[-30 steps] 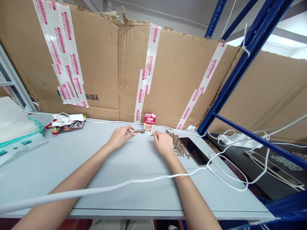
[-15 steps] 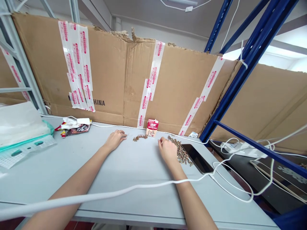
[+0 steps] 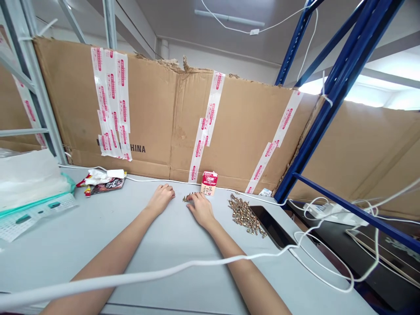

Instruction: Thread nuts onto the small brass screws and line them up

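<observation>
My right hand [image 3: 201,209] reaches over the short row of small brass-coloured screws [image 3: 185,198], its fingertips bent down at them; what its fingers hold, if anything, is too small to tell. Behind it stands a small red and cream carton [image 3: 209,183]. My left hand [image 3: 160,199] rests on the grey table left of the row, fingers curled, and whatever may be beneath them is hidden. A larger pile of screws [image 3: 244,214] lies to the right, beside a dark phone [image 3: 273,227].
A white cable [image 3: 193,264] crosses the near view above both forearms. Snack wrappers [image 3: 106,181] lie at the back left, near a white bag [image 3: 29,179]. Taped cardboard [image 3: 151,113] stands behind the table [image 3: 170,280], and a blue rack post [image 3: 308,142] rises at right.
My right hand has moved left from beside the screw pile to the row in front of the carton, uncovering the pile. The camera view has tilted up slightly. My left hand stays near its place.
</observation>
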Action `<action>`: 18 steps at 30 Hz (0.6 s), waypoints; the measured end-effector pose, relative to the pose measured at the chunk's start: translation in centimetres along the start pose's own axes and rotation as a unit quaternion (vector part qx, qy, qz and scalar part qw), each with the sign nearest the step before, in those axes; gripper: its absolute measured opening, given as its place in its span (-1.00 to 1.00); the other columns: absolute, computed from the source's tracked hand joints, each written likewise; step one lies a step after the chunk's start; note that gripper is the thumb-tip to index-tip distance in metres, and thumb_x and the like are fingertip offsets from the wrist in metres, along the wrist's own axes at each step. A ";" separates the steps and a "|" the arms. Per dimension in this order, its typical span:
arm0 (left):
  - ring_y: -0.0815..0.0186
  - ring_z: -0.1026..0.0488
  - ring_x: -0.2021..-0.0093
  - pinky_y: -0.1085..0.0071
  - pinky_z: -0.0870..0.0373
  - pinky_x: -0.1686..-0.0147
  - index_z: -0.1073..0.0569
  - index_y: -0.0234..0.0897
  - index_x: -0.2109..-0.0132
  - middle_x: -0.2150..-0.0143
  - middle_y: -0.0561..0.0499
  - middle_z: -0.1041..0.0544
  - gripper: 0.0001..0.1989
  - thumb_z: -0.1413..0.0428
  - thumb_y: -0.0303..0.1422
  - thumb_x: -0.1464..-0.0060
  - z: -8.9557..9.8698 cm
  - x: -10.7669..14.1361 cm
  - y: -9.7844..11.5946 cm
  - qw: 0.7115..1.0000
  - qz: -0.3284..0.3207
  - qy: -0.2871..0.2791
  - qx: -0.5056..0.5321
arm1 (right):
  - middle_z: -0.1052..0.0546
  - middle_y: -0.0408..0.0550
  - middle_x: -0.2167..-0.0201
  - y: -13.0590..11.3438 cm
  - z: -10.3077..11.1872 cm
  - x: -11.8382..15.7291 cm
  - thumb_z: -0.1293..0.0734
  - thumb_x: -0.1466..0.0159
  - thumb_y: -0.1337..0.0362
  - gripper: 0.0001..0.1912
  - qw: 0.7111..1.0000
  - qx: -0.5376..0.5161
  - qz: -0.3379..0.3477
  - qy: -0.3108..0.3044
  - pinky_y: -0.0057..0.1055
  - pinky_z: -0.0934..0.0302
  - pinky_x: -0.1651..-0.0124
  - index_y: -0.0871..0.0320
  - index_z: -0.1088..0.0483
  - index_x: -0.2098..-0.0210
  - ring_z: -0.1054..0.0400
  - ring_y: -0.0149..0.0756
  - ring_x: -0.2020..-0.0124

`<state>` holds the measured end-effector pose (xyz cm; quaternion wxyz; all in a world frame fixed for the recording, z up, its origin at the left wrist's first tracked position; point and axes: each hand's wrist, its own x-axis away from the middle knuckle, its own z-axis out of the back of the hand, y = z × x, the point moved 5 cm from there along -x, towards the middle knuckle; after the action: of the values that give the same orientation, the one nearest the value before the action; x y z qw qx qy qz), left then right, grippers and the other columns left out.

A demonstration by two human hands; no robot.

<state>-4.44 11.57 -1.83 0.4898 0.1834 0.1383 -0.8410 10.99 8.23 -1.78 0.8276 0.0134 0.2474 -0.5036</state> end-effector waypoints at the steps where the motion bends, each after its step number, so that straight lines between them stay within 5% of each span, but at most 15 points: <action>1: 0.13 -0.31 0.19 0.25 -0.12 0.24 -0.50 -0.33 0.36 0.34 -0.17 -0.47 -0.74 0.08 -0.46 -0.13 0.0 0.0 0.0 1.000 0.000 0.000 -0.013 | -0.41 -0.08 0.18 -0.1 -0.3 -0.3 -0.27 -0.19 0.27 -0.82 1.000 0.004 -0.001 -0.004 -0.36 -0.11 0.10 0.07 -0.32 0.18 -0.22 -0.26 0.09; 8: 0.06 -0.31 0.18 0.20 -0.10 0.22 -0.49 -0.40 0.36 0.34 -0.26 -0.47 -0.75 0.08 -0.50 -0.10 0.0 -0.2 0.3 0.999 0.003 -0.001 -0.052 | -0.44 -0.07 0.26 -0.2 -0.2 -0.5 -0.31 -0.17 0.25 -0.89 1.000 -0.004 0.008 0.004 -0.39 -0.10 0.17 0.11 -0.36 0.30 -0.24 -0.25 0.15; 13: 0.10 -0.33 0.16 0.21 -0.13 0.16 -0.51 -0.31 0.34 0.29 -0.14 -0.52 -0.80 0.00 -0.36 -0.08 1.1 -0.4 0.4 0.993 0.056 0.036 0.099 | -0.49 -0.10 0.37 0.2 0.9 0.6 -0.32 -0.14 0.34 -0.97 0.995 -0.103 0.004 -0.004 -0.44 -0.13 0.20 0.16 -0.37 0.40 -0.32 -0.33 0.29; 15: 0.14 -0.36 0.18 0.25 -0.17 0.16 -0.52 -0.27 0.35 0.29 -0.08 -0.54 -0.80 -0.04 -0.29 -0.05 1.1 -0.7 0.7 0.967 0.104 0.047 0.227 | -0.50 -0.12 0.42 1.0 1.5 1.2 -0.30 -0.14 0.37 -0.98 0.985 -0.171 -0.024 0.008 -0.46 -0.15 0.24 0.17 -0.38 0.42 -0.33 -0.38 0.37; 18: 0.19 -0.40 0.26 0.32 -0.24 0.20 -0.52 -0.31 0.34 0.32 -0.08 -0.55 -0.74 -0.09 -0.20 0.03 0.5 -1.1 2.3 0.875 0.155 0.034 0.457 | -0.52 -0.10 0.44 2.5 2.6 2.0 -0.30 -0.10 0.35 -0.95 0.957 -0.271 -0.091 0.052 -0.47 -0.18 0.28 0.20 -0.40 0.42 -0.34 -0.40 0.44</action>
<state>-2.04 11.13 -1.01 0.4709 0.4342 -0.2755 -0.7169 14.88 7.15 -0.91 0.7372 -0.2077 0.4174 -0.4891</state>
